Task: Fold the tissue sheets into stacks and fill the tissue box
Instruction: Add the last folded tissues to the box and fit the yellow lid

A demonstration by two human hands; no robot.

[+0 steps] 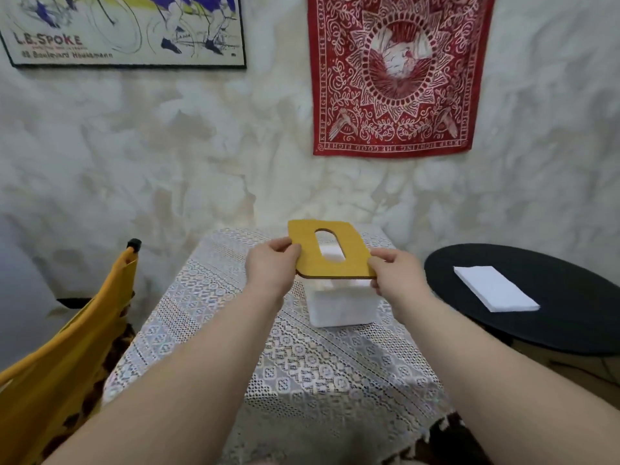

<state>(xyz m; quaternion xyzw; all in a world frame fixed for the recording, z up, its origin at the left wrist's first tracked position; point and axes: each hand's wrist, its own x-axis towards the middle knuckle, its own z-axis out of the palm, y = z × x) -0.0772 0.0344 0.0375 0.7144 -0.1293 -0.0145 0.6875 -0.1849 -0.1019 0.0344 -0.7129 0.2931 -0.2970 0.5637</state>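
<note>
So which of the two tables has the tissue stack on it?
The round black table on the right holds the tissue stack; the lace-covered table holds the white box.

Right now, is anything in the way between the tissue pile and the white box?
Yes. The yellow lid, held by the left hand and right hand, hovers over the white box. The folded tissue stack waits on the black table.

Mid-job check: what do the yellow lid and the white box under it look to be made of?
Yellow lid: a thin, stiff board, likely wood or fibreboard, with a matte mustard face; its near edge shows a darker brown core, and the slot is cleanly cut. White box: probably matte plastic, smooth with rounded corners and slightly translucent, though the picture leaves this open.
</note>
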